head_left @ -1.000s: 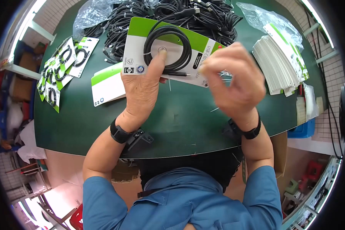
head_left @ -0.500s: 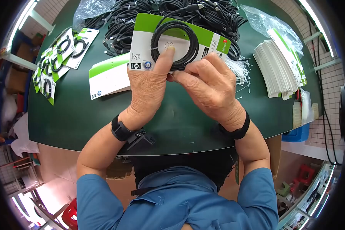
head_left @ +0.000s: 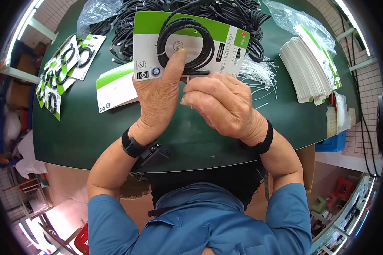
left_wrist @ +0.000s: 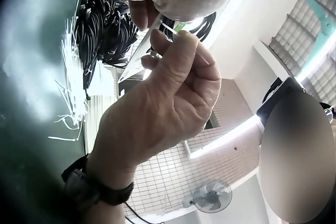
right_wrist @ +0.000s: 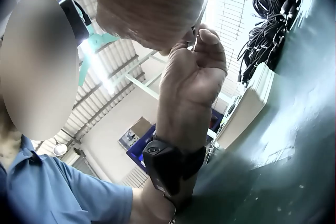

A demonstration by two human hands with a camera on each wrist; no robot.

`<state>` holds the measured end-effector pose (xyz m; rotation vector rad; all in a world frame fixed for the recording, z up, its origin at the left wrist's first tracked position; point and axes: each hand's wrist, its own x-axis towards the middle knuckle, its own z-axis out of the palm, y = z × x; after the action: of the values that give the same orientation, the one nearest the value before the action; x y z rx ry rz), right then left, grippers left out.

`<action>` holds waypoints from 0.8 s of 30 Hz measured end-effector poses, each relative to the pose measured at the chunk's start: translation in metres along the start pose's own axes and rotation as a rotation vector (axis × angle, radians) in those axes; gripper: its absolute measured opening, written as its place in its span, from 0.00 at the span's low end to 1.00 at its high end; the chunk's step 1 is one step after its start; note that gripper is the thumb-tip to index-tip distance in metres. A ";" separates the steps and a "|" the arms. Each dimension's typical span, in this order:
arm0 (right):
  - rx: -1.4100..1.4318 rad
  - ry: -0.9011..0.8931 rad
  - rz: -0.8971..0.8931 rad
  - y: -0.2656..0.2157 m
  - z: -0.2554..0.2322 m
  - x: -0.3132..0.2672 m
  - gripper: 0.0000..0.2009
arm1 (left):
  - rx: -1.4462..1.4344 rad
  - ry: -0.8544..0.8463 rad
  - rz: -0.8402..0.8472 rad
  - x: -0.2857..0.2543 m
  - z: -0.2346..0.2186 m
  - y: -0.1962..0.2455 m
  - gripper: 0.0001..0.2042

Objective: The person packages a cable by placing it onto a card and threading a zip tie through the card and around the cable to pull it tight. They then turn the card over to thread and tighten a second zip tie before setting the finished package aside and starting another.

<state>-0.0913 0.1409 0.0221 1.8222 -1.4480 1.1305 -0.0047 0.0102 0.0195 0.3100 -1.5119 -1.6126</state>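
Observation:
My left hand (head_left: 157, 95) holds up a green and white retail card (head_left: 145, 53), its thumb pressed over the front inside a coiled black USB-C cable (head_left: 208, 46). The printed text faces up. Just below the card's lower edge, my right hand (head_left: 223, 104) pinches a thin white cable tie (left_wrist: 168, 26) between thumb and finger, close beside the left hand. Part of the tie shows against the dark table in the head view. The left hand's other fingers are hidden behind the card.
A heap of black cables (head_left: 132, 32) covers the back of the table. Loose white cable ties (head_left: 259, 73) lie right of the card. Blank cards (head_left: 117, 94) are under the left side, a tall card stack (head_left: 304, 72) at right. Carded cables (head_left: 84, 57) lie far left.
The right hand came from raised at the card's right side to its lower edge, then drew slightly downward. The left hand keeps its hold; the card shifted a little.

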 end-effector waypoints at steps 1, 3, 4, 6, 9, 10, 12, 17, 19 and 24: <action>-0.001 0.002 0.003 0.001 0.000 -0.001 0.12 | 0.001 -0.003 -0.002 0.000 -0.002 0.000 0.12; 0.033 -0.014 0.013 0.005 0.002 -0.001 0.13 | 0.088 -0.051 0.009 0.000 -0.006 -0.001 0.12; 0.050 -0.022 0.017 0.006 0.002 -0.001 0.13 | 0.131 -0.073 0.015 0.000 -0.007 -0.002 0.13; 0.026 -0.029 0.025 0.008 0.002 -0.002 0.13 | 0.110 -0.071 0.018 0.000 -0.007 -0.006 0.13; -0.019 -0.043 0.037 0.011 0.003 -0.004 0.14 | 0.070 -0.061 0.028 -0.001 -0.005 -0.008 0.12; -0.039 -0.021 0.040 0.012 0.004 -0.005 0.14 | 0.066 -0.065 0.008 -0.001 -0.005 -0.006 0.13; -0.082 0.022 0.046 0.012 0.005 -0.004 0.14 | 0.055 -0.073 -0.032 -0.002 -0.004 -0.001 0.13; -0.171 0.015 0.143 0.005 0.001 0.002 0.13 | 0.113 -0.088 -0.055 -0.002 -0.005 0.005 0.13; -0.194 0.018 0.108 0.009 0.004 0.000 0.13 | -0.002 -0.056 -0.058 -0.003 -0.002 0.002 0.13; -0.221 -0.027 0.150 0.002 0.001 0.002 0.12 | -0.122 -0.041 -0.079 -0.005 -0.003 -0.006 0.13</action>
<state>-0.0932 0.1388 0.0228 1.6051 -1.6772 0.9748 -0.0025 0.0109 0.0118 0.2728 -1.4402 -1.7756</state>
